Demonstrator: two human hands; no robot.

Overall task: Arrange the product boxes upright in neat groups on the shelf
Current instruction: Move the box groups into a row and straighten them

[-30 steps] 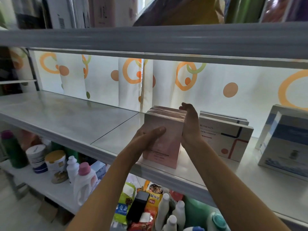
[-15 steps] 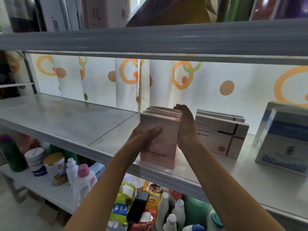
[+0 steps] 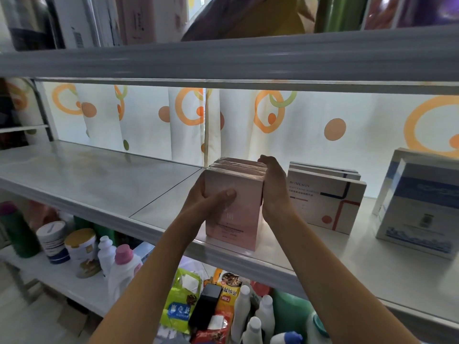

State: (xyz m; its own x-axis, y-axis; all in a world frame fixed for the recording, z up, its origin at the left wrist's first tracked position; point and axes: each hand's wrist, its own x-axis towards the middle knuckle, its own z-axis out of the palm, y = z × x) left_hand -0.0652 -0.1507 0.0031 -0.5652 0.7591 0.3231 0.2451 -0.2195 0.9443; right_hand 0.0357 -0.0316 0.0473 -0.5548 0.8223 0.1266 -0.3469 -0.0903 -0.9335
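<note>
**Pink boxes held upright between two hands at the shelf's front edge**

A long stretch of bare shelf (image 3: 82,175) is seen at nine o'clock of the pink boxes, running to the left post. The left hand (image 3: 206,202) is curled round the near left corner of the pink boxes (image 3: 233,207): its thumb (image 3: 223,194) is laid across the front face, while the other fingers are hidden behind the left side. The group is stood upright, its base just inside the shelf's front lip at six o'clock. The right hand (image 3: 273,187) is pressed against the right side, fingers held together and hooked over the top rear edge. At three o'clock a narrow gap is left before the white boxes (image 3: 325,202), stood upright one behind another. Farther right, well apart, blue-and-white boxes (image 3: 419,209) are stood. At twelve o'clock a curtain (image 3: 149,120) hangs behind the shelf.
</note>
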